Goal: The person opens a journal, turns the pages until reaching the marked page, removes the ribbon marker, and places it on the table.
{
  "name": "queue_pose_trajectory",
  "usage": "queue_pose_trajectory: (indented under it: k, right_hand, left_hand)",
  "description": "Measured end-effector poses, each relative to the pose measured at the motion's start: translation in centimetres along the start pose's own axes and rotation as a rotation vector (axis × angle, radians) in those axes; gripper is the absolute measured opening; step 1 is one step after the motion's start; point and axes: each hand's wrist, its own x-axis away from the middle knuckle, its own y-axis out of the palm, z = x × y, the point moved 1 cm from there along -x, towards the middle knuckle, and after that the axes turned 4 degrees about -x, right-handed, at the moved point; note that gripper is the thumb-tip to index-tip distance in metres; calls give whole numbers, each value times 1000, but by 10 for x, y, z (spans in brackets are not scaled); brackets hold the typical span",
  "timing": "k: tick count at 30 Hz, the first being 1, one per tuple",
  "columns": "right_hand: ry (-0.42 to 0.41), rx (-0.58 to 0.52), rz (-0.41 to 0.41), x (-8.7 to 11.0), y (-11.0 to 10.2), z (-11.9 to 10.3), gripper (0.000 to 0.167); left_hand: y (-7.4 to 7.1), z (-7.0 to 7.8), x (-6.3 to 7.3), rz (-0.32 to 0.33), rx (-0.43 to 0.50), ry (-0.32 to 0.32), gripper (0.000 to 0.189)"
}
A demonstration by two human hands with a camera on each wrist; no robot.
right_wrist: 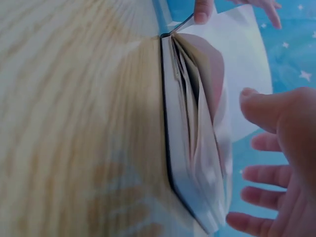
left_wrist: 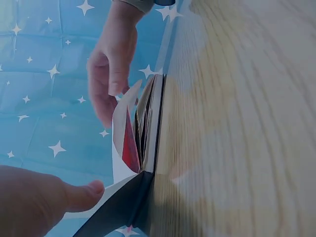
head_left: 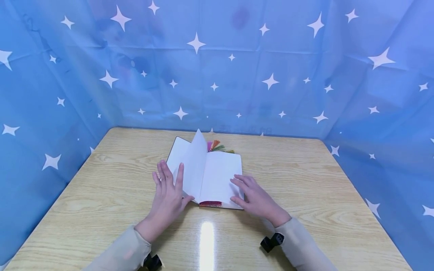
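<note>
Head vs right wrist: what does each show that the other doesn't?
Only head: the coloured tassels at the far edge of the open notebook, the sleeves and the black wrist devices.

Only right wrist: the palm side of the right hand, and the gaps between the pages seen edge-on.

Both: the notebook with a page standing up, both hands including the left hand, the wooden table and the starry blue backdrop.

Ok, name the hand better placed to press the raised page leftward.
Probably the left hand: it is just left of the raised page, while the right hand is near the outer edge of the right page.
</note>
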Motion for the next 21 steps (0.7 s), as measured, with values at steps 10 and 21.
queue_pose_trajectory:
  k: [10,21]
  right_hand:
    - [46,35,-96,3,5,6,60]
    - [55,44,-141,3,9,10,64]
  left_hand:
    - [-5,1,-2,-211,-89,6,106]
    - [-10,-5,2,-412,-221,-56,84]
